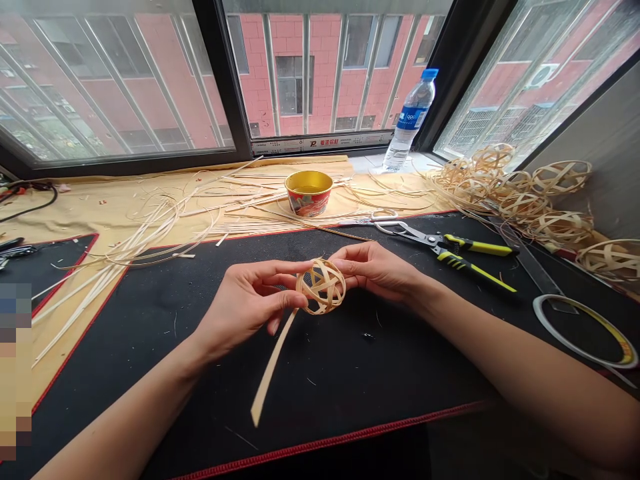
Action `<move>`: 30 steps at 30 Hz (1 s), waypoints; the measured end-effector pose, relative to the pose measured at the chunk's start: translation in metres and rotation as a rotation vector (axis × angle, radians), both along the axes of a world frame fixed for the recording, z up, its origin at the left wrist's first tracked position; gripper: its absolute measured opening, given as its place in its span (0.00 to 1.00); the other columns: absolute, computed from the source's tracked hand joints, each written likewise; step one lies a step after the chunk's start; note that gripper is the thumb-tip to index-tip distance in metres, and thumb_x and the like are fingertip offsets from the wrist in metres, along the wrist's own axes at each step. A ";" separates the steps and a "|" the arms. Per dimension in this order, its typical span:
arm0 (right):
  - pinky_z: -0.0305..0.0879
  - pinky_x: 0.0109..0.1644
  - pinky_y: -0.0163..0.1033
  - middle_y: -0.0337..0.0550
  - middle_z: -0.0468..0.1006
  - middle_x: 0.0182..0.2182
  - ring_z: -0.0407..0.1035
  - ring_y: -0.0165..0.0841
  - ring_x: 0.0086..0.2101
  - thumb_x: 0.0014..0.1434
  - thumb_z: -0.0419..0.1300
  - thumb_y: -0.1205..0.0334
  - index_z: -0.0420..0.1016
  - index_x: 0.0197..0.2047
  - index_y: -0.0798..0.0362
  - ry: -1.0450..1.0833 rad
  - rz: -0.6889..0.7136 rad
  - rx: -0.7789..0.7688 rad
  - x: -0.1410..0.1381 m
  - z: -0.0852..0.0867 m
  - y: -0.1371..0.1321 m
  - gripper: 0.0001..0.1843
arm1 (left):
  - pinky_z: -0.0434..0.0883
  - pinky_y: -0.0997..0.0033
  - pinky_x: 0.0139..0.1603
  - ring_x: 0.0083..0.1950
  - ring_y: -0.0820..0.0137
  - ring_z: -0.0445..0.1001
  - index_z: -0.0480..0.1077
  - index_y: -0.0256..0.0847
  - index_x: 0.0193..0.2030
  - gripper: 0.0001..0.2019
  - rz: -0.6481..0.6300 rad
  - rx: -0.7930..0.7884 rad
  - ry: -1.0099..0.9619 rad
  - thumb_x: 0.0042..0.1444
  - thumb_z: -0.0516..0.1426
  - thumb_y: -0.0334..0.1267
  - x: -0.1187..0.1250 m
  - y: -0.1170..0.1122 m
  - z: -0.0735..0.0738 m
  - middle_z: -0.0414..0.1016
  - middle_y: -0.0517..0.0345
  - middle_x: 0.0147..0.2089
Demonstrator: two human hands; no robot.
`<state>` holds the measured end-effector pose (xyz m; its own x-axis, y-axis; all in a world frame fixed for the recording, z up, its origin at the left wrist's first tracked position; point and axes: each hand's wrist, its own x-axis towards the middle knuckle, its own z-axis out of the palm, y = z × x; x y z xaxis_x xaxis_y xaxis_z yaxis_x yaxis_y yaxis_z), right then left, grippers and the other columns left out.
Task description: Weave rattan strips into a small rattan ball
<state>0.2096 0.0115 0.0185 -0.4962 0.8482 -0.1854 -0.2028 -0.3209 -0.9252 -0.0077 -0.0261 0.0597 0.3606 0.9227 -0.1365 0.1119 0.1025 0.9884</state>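
Note:
A small openwork ball woven from pale bamboo-like strips (pixel 324 287) is held just above the black mat (pixel 400 373). My left hand (pixel 255 290) pinches its left side, thumb in front and fingers behind. On the upper right, my right hand (pixel 373 270) grips the ball between thumb and fingers; some of those fingers are hidden behind it. One loose strip end (pixel 273 370) hangs from the ball down toward the lower left, its tip cut at a slant.
Beyond the mat are a red tub with a gold inside (pixel 309 195), scissors (pixel 387 220) and yellow-black pliers (pixel 470 257). Loose strips (pixel 150 247) lie left. Several woven balls (pixel 555 207) are heaped right, near a tape ring (pixel 585 333). A water bottle (pixel 410 123) stands by the window.

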 end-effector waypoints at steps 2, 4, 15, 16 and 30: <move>0.72 0.34 0.33 0.43 0.80 0.27 0.74 0.28 0.28 0.45 0.71 0.58 0.78 0.30 0.59 0.006 0.011 0.007 0.001 0.000 0.000 0.13 | 0.58 0.84 0.14 0.15 0.83 0.62 0.76 0.40 0.46 0.18 0.005 -0.007 0.002 0.45 0.66 0.34 0.000 0.000 0.000 0.80 0.56 0.29; 0.72 0.35 0.33 0.43 0.80 0.28 0.74 0.28 0.28 0.45 0.71 0.59 0.78 0.30 0.59 0.011 0.030 0.016 0.001 0.000 0.001 0.13 | 0.58 0.84 0.14 0.15 0.83 0.61 0.75 0.39 0.47 0.18 -0.001 -0.012 0.007 0.47 0.65 0.34 0.000 -0.001 0.000 0.78 0.58 0.25; 0.72 0.34 0.33 0.43 0.80 0.27 0.74 0.29 0.28 0.44 0.72 0.58 0.78 0.30 0.59 0.000 0.044 0.031 0.002 0.002 0.000 0.14 | 0.57 0.83 0.15 0.15 0.82 0.61 0.70 0.39 0.52 0.22 -0.082 -0.057 0.035 0.50 0.64 0.41 -0.004 0.004 0.003 0.79 0.53 0.29; 0.72 0.34 0.33 0.43 0.80 0.28 0.74 0.28 0.28 0.44 0.71 0.58 0.78 0.30 0.59 0.003 0.046 0.038 0.002 0.002 0.000 0.14 | 0.57 0.83 0.15 0.15 0.82 0.60 0.70 0.39 0.52 0.22 -0.082 -0.055 0.028 0.50 0.63 0.42 -0.004 0.004 0.003 0.79 0.53 0.28; 0.73 0.35 0.36 0.44 0.80 0.28 0.74 0.31 0.29 0.43 0.71 0.54 0.78 0.31 0.59 -0.103 -0.036 0.147 0.000 0.004 0.001 0.17 | 0.60 0.81 0.15 0.14 0.80 0.63 0.73 0.37 0.49 0.21 -0.013 0.015 0.145 0.49 0.63 0.44 -0.001 0.003 0.008 0.78 0.55 0.26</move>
<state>0.2095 0.0120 0.0225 -0.4496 0.8869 -0.1065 -0.1134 -0.1749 -0.9780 -0.0083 -0.0226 0.0680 0.3502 0.9204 -0.1739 0.2546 0.0852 0.9633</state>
